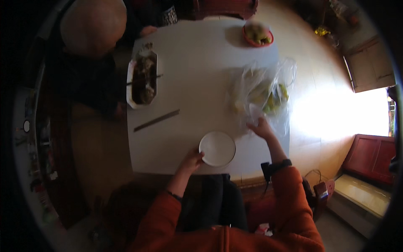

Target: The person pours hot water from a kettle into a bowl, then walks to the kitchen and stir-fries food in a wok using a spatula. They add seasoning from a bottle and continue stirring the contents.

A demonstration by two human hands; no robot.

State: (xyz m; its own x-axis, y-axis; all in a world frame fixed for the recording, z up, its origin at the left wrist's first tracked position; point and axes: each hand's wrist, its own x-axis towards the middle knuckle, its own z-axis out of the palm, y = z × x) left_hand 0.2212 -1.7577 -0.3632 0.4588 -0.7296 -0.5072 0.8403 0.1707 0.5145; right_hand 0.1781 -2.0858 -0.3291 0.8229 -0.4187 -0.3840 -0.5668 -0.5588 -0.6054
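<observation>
At the near edge of the table, my left hand (pixel 192 160) grips the rim of a round white plate (pixel 217 149), with the thumb over its edge. To its right, my right hand (pixel 262 128) pinches a pale thin sheet (pixel 255 112); blur hides whether it is tissue or plastic. That sheet lies against a clear plastic bag (pixel 285 71). Inside or under the film are yellow-green fruits (pixel 273 102), partly hidden by its folds.
A person (pixel 91 28) sits at the left. An octagonal dish (pixel 129 94) of dark food stands before them, a utensil across it. A dark strip-like thing (pixel 156 120) lies on the white table (pixel 195 82). A red basket (pixel 247 41) of fruit stands at the far right corner.
</observation>
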